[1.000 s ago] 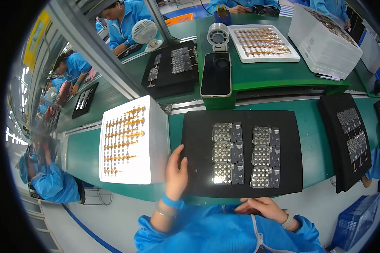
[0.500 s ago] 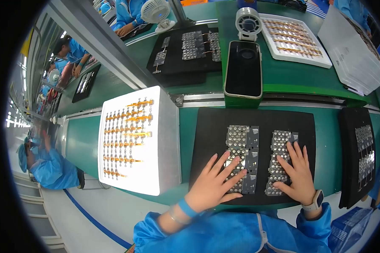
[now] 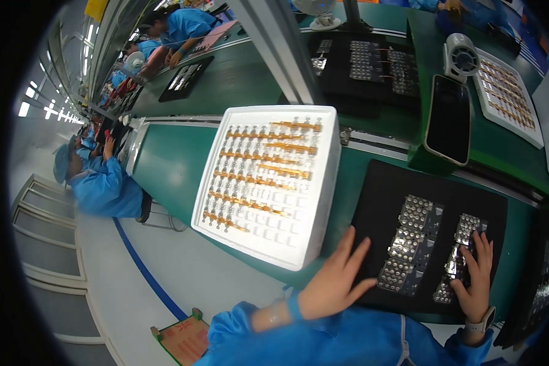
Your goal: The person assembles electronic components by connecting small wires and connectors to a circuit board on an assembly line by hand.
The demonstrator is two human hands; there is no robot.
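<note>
Circuit-board columns (image 3: 410, 247) extend away, far ends leaning right; left fingers (image 3: 346, 244), spread, empty, have shifted toward mat (image 3: 381, 198) edge; right fingers (image 3: 483, 250) splay loosely over boards.

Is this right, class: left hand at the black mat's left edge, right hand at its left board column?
No: the head view shows left hand at the left edge of the mat, but right hand at its right board column.
</note>
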